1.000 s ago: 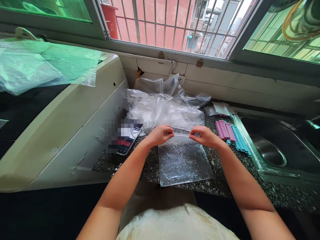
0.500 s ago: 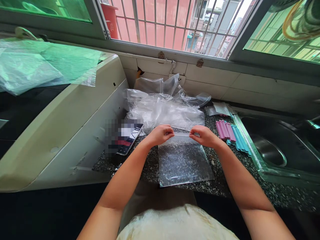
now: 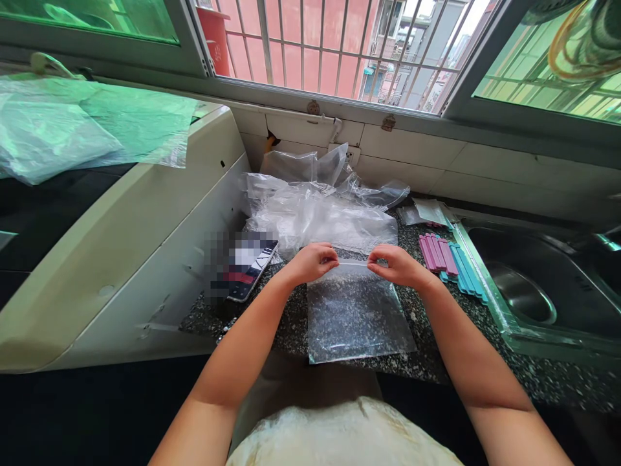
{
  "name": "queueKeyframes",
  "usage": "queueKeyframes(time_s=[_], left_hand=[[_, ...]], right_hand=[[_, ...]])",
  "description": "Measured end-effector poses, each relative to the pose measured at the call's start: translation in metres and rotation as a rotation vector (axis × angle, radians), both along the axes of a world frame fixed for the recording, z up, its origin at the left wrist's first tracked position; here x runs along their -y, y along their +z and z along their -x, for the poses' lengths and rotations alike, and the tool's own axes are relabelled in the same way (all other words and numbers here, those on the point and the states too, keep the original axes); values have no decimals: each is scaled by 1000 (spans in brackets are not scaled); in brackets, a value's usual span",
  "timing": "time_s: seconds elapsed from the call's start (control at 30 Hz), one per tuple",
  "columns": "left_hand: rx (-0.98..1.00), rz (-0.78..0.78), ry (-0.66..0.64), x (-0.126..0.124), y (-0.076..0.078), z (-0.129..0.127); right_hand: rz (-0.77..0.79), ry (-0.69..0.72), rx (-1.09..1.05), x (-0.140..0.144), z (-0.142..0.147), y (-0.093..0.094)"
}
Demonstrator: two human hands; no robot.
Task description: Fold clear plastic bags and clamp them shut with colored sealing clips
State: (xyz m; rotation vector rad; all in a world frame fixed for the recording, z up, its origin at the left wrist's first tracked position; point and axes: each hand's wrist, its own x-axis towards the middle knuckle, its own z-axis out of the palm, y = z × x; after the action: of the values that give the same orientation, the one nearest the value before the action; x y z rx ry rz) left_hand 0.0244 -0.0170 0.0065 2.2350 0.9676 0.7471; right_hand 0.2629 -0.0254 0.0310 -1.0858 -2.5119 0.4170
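Note:
A clear zip-top plastic bag point(image 3: 356, 317) lies flat on the speckled granite counter point(image 3: 436, 353) in front of me. My left hand point(image 3: 313, 261) pinches the left end of its sealing strip, and my right hand point(image 3: 395, 264) pinches the right end. Both hands rest at the bag's far edge, a short gap of strip between them. Behind the hands is a heap of more clear plastic bags point(image 3: 317, 207).
Pink and blue sealing sticks point(image 3: 449, 259) lie to the right, next to a steel sink point(image 3: 538, 285). A phone point(image 3: 252, 262) lies left of the bag, against a white appliance point(image 3: 121, 246). A barred window point(image 3: 330, 45) runs along the back wall.

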Motion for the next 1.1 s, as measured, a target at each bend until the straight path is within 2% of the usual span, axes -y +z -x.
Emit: queueKeyframes(time_s=[0.47,1.1], left_hand=[[16,0,-33,2,-1,-3],[13,-2,-37,3,0,-4]], right_hand=[[-31,49,-23,0,9,-9],[-90,70,-16,0,10,-9]])
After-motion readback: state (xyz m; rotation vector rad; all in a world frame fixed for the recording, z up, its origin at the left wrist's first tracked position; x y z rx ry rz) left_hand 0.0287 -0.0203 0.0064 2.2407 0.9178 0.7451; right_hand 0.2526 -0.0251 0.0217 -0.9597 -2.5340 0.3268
